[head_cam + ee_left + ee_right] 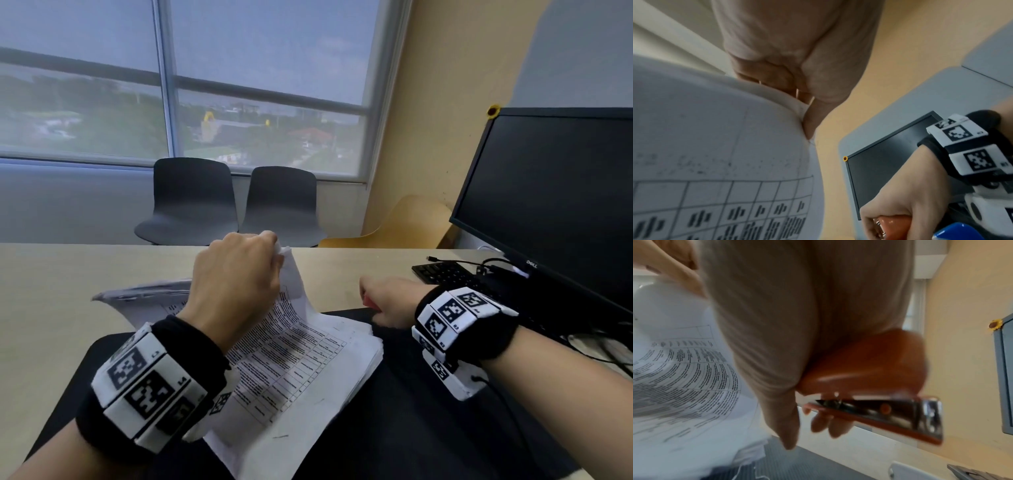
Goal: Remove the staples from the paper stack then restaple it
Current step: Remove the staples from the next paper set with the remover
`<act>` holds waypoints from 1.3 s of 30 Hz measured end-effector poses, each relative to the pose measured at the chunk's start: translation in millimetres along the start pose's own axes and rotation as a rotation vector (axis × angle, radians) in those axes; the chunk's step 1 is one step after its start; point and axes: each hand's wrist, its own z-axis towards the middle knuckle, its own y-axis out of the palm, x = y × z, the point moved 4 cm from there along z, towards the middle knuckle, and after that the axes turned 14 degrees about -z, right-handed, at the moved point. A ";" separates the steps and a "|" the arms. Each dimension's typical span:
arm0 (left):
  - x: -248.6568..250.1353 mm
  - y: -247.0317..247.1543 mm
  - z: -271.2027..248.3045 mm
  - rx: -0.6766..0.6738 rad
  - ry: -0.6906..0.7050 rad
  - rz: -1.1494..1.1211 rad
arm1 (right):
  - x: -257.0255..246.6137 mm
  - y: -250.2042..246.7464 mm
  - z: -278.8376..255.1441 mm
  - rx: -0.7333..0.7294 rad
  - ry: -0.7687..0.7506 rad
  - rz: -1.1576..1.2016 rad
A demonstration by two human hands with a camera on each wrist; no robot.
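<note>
Left hand (236,281) pinches the paper stack (301,353) by its raised far corner above the dark mat (428,411) while the right hand (387,301) grips the orange stapler (869,386) just beside it, so square those sheets first, then feed that corner fully between the stapler's arms.

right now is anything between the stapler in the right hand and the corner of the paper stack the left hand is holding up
Nothing visible does. The right hand grips the orange stapler beside the paper stack, and only bare desk lies between it and the corner the left hand pinches.
</note>
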 end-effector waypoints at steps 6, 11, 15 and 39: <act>-14.3 0.9 5.8 0.025 -0.058 -0.168 | 6.3 -0.3 1.9 -0.034 -0.020 -0.031; -40.0 -8.9 10.9 -0.002 -0.225 -0.571 | 8.1 -2.7 3.9 -0.040 -0.009 -0.039; -50.1 -15.0 12.5 -0.009 -0.316 -0.721 | 5.1 -12.0 1.3 0.115 -0.011 0.118; -47.1 -15.3 16.6 0.017 -0.232 -0.574 | -95.3 -100.9 -27.3 0.950 -0.257 0.265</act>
